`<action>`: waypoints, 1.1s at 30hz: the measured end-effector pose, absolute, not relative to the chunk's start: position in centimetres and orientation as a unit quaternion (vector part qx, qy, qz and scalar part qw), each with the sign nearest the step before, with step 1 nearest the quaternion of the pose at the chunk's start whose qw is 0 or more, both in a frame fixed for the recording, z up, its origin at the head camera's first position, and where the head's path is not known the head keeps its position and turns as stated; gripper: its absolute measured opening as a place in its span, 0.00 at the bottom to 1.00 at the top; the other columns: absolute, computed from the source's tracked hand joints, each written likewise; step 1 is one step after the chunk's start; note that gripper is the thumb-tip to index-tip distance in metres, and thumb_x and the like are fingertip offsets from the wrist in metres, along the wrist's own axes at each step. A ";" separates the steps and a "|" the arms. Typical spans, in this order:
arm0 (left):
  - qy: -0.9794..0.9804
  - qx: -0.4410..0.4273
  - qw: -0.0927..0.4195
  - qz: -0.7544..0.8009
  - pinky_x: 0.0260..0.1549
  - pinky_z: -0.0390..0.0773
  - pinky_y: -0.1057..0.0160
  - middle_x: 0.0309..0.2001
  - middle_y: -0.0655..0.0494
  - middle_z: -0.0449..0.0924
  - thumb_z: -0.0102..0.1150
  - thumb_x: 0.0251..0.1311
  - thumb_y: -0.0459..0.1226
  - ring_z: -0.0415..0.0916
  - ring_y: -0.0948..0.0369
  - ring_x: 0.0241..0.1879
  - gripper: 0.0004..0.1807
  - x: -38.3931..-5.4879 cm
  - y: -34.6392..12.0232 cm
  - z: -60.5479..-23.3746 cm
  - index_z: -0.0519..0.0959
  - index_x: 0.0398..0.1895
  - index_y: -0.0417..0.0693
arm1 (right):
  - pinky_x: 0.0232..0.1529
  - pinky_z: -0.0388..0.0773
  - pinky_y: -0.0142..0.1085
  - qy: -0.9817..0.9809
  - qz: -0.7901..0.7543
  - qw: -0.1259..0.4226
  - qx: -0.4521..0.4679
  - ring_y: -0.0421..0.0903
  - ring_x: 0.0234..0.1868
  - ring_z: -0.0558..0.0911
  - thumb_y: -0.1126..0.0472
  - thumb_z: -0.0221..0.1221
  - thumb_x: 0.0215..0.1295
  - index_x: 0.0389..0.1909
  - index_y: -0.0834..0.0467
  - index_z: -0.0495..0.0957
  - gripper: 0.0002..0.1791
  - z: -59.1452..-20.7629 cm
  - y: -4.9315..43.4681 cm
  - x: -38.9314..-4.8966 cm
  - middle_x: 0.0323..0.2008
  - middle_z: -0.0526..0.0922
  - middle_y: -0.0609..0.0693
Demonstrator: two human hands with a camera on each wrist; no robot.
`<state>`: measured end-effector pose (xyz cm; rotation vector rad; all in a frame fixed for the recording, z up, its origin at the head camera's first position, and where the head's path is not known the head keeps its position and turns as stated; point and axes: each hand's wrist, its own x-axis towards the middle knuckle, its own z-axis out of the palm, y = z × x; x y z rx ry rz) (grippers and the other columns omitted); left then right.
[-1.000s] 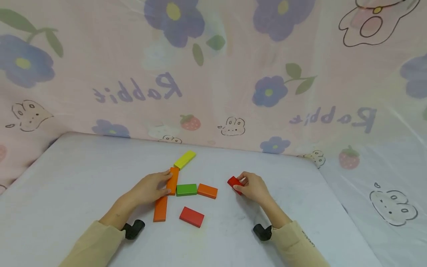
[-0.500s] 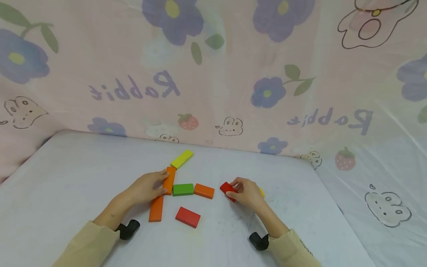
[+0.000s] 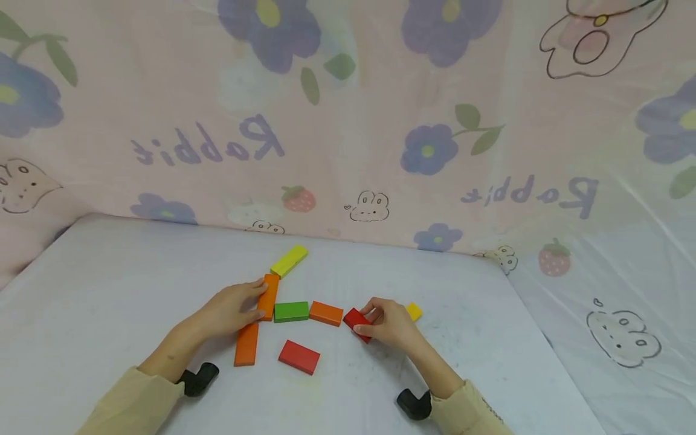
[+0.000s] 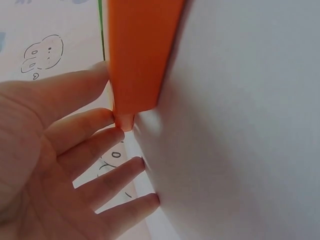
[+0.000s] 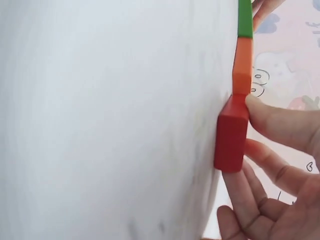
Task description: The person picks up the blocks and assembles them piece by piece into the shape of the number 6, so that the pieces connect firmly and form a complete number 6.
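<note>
My right hand [image 3: 388,323] pinches a red block [image 3: 357,325] between thumb and fingers at the right end of a row of blocks. In the right wrist view that red block [image 5: 231,142] meets the end of an orange block [image 5: 242,65], with no gap seen. My left hand [image 3: 231,308] rests its thumb and fingertips along an upright-lying orange block [image 3: 267,297]. The left wrist view shows its fingers fairly straight against the orange block [image 4: 140,55]. A green block [image 3: 290,312] and an orange block [image 3: 326,313] lie between the hands.
A yellow block [image 3: 289,261] angles away above the left orange block, and another orange block [image 3: 247,344] continues below it. A loose red block [image 3: 299,356] lies nearer me. A yellow-orange block [image 3: 414,312] shows behind the right hand. A patterned curtain [image 3: 337,133] backs the white table [image 3: 163,260].
My right hand has carried the red block leftward and slightly nearer me, up to the orange block. A yellow-orange block has come into sight behind it. The left hand keeps to its block.
</note>
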<state>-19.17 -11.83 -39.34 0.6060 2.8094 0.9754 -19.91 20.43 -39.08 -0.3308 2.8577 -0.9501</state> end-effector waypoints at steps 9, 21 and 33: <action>0.925 0.197 0.060 0.321 0.62 0.64 0.38 0.67 0.33 0.63 0.61 0.60 0.36 0.60 0.36 0.66 0.29 -19.0 -12.0 -39.2 0.69 0.63 0.30 | 0.26 0.72 0.31 0.936 -0.324 0.081 -0.108 0.42 0.27 0.74 0.58 0.71 0.51 0.34 0.57 0.80 0.13 -38.9 20.1 -19.5 0.26 0.79 0.48; 0.921 0.187 0.074 0.334 0.63 0.62 0.38 0.68 0.33 0.62 0.60 0.60 0.35 0.58 0.36 0.67 0.29 -19.5 -11.5 -39.2 0.68 0.64 0.30 | 0.25 0.69 0.32 0.927 -0.354 0.099 -0.071 0.42 0.25 0.72 0.58 0.72 0.50 0.34 0.58 0.79 0.14 -39.0 20.4 -19.6 0.23 0.76 0.48; 0.922 0.180 0.076 0.334 0.64 0.62 0.38 0.68 0.33 0.62 0.60 0.61 0.35 0.58 0.36 0.67 0.29 -18.8 -11.6 -39.0 0.67 0.64 0.31 | 0.24 0.65 0.31 0.933 -0.338 0.113 -0.052 0.42 0.24 0.70 0.54 0.73 0.48 0.31 0.58 0.78 0.16 -38.9 19.8 -18.8 0.21 0.75 0.47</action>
